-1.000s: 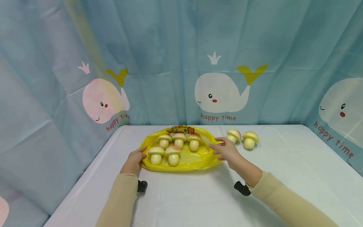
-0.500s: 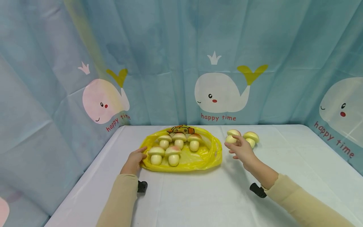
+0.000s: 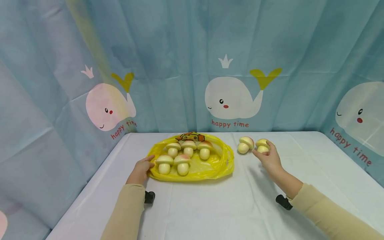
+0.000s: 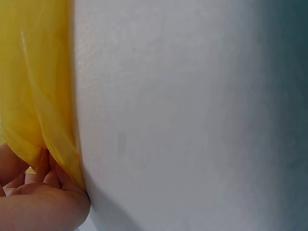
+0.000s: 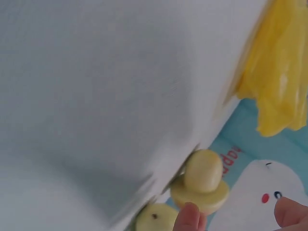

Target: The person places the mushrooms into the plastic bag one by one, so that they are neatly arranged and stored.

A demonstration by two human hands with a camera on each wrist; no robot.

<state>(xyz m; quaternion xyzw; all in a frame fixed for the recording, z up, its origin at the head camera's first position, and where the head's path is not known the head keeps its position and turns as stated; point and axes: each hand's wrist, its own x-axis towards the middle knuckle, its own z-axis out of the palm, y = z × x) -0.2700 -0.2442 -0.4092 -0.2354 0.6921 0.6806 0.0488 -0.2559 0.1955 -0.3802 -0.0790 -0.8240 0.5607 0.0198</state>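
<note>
My left hand (image 3: 141, 170) grips the left edge of a yellow plastic bag (image 3: 207, 175) lying spread on the table. In the left wrist view, the fingers (image 4: 43, 168) curl at the folds of the bag. Several toy mushrooms (image 3: 183, 165) with cream stems and pink-tinged caps sit in its opening. My right hand (image 3: 271, 161) is at the rightmost mushroom (image 3: 262, 148), thumb on its left and fingers at its right side. In the right wrist view, thumb and fingers are spread apart. Another mushroom (image 3: 245, 145) lies tilted just left of that hand.
A white cloth (image 3: 210, 210) covers the table. Behind and at both sides hangs a blue curtain (image 3: 180, 100) printed with whales. Each wrist carries a small black camera, the right one (image 3: 283, 202) close above the cloth.
My right hand has moved right, from the bag's right edge past the tilted mushroom to the rightmost one. The left hand has stayed at the bag.
</note>
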